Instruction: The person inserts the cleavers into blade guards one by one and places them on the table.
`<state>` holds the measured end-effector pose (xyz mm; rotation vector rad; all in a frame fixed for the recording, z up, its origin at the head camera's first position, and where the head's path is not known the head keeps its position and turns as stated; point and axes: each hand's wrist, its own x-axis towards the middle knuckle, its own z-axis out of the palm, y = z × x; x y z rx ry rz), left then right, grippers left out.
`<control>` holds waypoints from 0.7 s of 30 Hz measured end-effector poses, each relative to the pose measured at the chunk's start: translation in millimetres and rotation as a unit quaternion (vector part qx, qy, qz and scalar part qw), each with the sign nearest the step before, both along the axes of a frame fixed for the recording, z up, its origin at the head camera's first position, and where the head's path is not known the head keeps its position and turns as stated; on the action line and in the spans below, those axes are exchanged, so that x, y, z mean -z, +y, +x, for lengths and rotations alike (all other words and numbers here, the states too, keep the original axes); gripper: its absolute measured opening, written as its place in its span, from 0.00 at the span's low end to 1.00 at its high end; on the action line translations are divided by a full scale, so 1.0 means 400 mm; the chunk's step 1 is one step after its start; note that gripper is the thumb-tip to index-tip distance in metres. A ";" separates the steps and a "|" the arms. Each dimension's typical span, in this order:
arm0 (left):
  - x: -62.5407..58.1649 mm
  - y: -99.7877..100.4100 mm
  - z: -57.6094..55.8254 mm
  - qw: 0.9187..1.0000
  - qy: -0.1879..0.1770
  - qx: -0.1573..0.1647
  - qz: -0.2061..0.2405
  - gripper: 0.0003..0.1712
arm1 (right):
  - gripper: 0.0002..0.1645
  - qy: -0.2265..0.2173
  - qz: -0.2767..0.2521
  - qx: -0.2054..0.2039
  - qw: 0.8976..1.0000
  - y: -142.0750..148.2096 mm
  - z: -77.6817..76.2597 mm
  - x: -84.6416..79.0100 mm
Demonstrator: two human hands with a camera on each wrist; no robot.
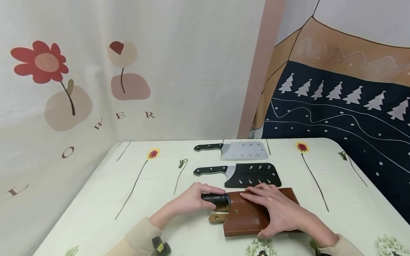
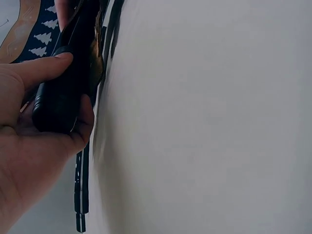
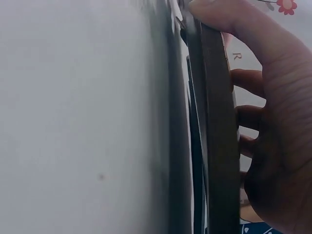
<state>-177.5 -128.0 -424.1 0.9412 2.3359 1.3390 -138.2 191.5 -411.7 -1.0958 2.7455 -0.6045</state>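
Note:
A black knife handle (image 1: 214,198) sticks out of the left end of a brown leather sheath (image 1: 245,217); any blade inside is hidden. My left hand (image 1: 196,198) grips the handle, and the left wrist view shows thumb and fingers around its dark butt (image 2: 58,107). With its fingers over the far part and its thumb at the near edge, my right hand (image 1: 277,204) holds the sheath. The right wrist view gives the sheath (image 3: 219,126) edge-on. A tan strap (image 1: 219,218) with a snap extends below the handle.
Just beyond the sheath lies a cleaver (image 1: 253,176) with a black blade cover. Farther back lies another cleaver (image 1: 245,150) with a pale, translucent cover. Both handles point left. A flower-print cloth (image 1: 105,185) covers the table, and printed curtains (image 1: 192,71) hang behind.

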 end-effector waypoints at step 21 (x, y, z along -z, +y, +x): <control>0.008 -0.054 -0.010 0.995 -0.088 -0.021 0.032 0.26 | 0.61 -0.011 0.000 0.000 1.000 0.021 -0.010 0.034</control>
